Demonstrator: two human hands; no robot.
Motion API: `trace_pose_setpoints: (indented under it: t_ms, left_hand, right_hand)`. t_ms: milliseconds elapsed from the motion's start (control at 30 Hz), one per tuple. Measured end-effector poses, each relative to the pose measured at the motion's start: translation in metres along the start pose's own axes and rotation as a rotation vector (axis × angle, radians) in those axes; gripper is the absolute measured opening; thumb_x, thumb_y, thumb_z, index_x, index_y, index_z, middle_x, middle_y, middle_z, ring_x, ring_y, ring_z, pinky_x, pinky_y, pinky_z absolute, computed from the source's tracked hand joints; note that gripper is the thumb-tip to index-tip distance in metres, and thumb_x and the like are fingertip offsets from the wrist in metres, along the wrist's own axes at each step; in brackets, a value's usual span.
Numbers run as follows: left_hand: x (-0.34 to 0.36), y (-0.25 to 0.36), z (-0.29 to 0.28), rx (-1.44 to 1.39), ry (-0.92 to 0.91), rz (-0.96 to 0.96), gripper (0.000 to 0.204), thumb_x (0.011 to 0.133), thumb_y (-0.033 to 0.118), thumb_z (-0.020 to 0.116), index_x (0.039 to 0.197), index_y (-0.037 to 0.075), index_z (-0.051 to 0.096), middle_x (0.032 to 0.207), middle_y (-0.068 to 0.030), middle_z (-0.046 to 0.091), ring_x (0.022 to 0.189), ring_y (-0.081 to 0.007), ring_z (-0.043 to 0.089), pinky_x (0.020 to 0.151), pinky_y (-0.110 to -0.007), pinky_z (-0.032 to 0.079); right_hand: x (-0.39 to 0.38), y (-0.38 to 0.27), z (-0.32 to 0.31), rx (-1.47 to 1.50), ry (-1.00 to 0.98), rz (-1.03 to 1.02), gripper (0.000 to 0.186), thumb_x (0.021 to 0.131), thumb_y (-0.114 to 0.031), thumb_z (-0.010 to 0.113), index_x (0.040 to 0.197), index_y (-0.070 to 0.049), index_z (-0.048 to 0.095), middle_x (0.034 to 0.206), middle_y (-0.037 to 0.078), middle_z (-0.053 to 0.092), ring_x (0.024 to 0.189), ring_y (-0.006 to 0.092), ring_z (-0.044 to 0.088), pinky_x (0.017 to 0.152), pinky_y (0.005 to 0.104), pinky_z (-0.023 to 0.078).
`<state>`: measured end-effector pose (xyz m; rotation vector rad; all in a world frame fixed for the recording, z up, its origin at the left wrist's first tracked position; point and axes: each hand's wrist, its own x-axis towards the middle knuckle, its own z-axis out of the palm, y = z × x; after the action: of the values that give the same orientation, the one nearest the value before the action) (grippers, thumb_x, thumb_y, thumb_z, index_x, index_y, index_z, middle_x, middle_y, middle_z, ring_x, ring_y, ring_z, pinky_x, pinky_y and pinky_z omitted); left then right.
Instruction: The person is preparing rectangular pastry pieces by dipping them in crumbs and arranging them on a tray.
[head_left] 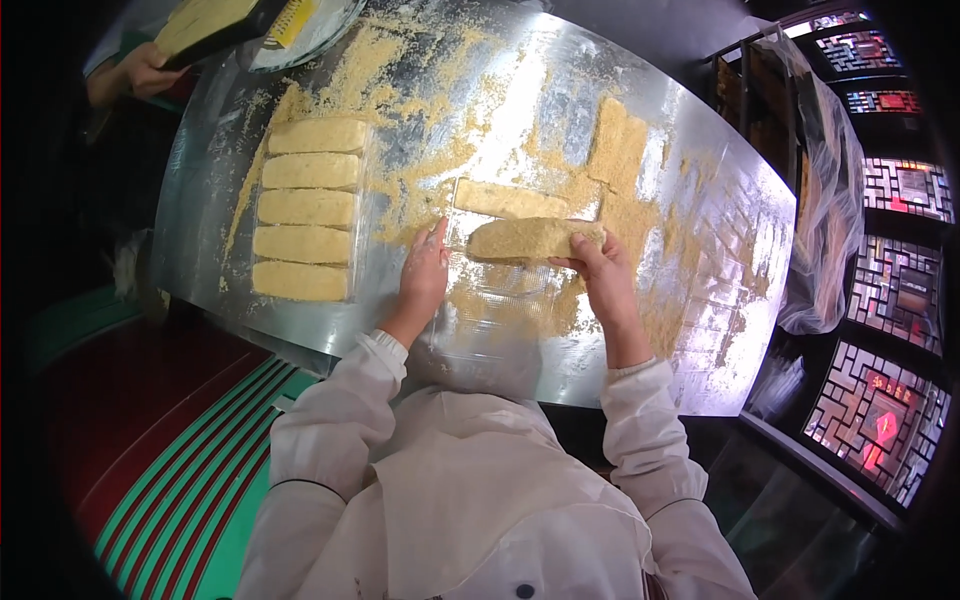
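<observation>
My right hand (598, 265) grips one end of a long, crumb-coated cake bar (520, 240), thumb on top and fingers below. The bar is over a clear plastic tray (490, 300), just in front of another pale bar (510, 198) lying in the tray's far part. At the tray's left edge is my left hand (427, 272), fingers stretched forward and holding nothing; whether it touches the rim I cannot tell. Farther left, a second clear tray (361, 210) contains several pale bars (305, 205) in a row.
Yellow crumbs (430, 90) are scattered over the metal table (390, 320), with a thicker crumb patch (617, 145) at the right. At the far left, another person's hand (145, 72) holds a dark pan (215, 25) beside a round tray (310, 45). A plastic-draped rack (825, 200) stands right.
</observation>
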<state>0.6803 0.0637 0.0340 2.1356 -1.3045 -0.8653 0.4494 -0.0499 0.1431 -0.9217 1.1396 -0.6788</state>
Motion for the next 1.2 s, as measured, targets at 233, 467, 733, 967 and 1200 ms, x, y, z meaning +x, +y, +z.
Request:
trace_pose_setpoints:
  t_ms: [233, 467, 733, 967, 1200]
  left_hand:
    - [0.002, -0.003, -0.001, -0.011, -0.048, -0.011, 0.051, 0.094, 0.004, 0.052, 0.144, 0.009, 0.047, 0.113, -0.0203, 0.055, 0.107, -0.0371, 0.057, 0.093, -0.044, 0.047]
    - [0.002, -0.001, 0.0, -0.014, -0.016, 0.045, 0.049, 0.094, 0.006, 0.052, 0.143, 0.011, 0.049, 0.108, -0.0188, 0.054, 0.099, -0.0365, 0.058, 0.089, -0.045, 0.048]
    - [0.002, -0.004, -0.002, -0.039, -0.035, 0.047, 0.049, 0.094, 0.005, 0.051, 0.142, 0.011, 0.05, 0.108, -0.0194, 0.053, 0.101, -0.0374, 0.057, 0.088, -0.044, 0.048]
    - [-0.02, 0.014, -0.013, 0.178, 0.087, 0.404, 0.056, 0.092, 0.012, 0.06, 0.145, 0.001, 0.045, 0.14, -0.0162, 0.047, 0.131, -0.0313, 0.044, 0.109, -0.052, 0.032]
    - [-0.007, 0.016, -0.003, 0.35, -0.115, 0.49, 0.076, 0.091, 0.023, 0.064, 0.154, 0.003, 0.027, 0.164, -0.0107, 0.018, 0.152, -0.0236, 0.016, 0.12, -0.06, 0.007]
  right_hand:
    - [0.013, 0.074, -0.004, 0.28, 0.075, 0.057, 0.022, 0.098, -0.006, 0.055, 0.116, 0.005, 0.058, 0.108, 0.014, 0.068, 0.088, 0.024, 0.071, 0.08, 0.0365, 0.062]
    - [0.026, 0.087, -0.016, 0.123, 0.155, 0.144, 0.027, 0.097, -0.01, 0.055, 0.119, 0.005, 0.049, 0.105, 0.015, 0.067, 0.088, 0.028, 0.071, 0.079, 0.0344, 0.062]
    - [0.036, 0.068, 0.027, 0.086, 0.071, 0.231, 0.024, 0.097, -0.01, 0.054, 0.115, 0.005, 0.049, 0.104, 0.015, 0.067, 0.081, 0.025, 0.071, 0.077, 0.0323, 0.061]
    - [0.029, 0.079, 0.011, -0.169, 0.106, 0.098, 0.032, 0.096, -0.021, 0.062, 0.112, 0.007, 0.058, 0.101, 0.014, 0.068, 0.08, 0.0194, 0.068, 0.07, 0.0293, 0.057]
    - [0.023, 0.082, -0.016, -0.843, 0.245, 0.061, 0.03, 0.09, -0.015, 0.066, 0.112, 0.004, 0.06, 0.101, 0.018, 0.068, 0.084, 0.0314, 0.066, 0.072, 0.0369, 0.054]
